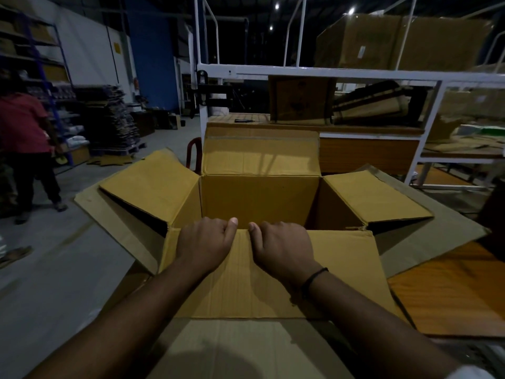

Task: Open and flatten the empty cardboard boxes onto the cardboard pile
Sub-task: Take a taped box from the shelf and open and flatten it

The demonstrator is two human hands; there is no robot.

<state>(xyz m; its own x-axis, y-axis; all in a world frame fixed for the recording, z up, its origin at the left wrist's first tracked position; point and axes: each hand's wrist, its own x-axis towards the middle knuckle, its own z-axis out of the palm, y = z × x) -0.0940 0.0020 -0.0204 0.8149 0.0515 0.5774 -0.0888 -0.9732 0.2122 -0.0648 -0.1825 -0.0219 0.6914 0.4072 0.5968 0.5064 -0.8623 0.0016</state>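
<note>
Two hands, left hand [203, 243] and right hand [281, 246], fingers curled over near flap [246, 283] of open box [259, 198]; white rack [328, 73] behind.

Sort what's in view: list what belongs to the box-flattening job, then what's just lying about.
Job: open cardboard box; flat cardboard sheet beneath it; left hand and right hand gripping the near flap.

Lying about: red chair; upright box on the shelf; white rack.

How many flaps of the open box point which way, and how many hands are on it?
Flaps of the open box folded outward: 3 (left, right, near)
Flaps standing up: 1 (far)
Hands on the near flap: 2 (left hand, right hand)
Total: 4 flaps, 2 hands
</note>
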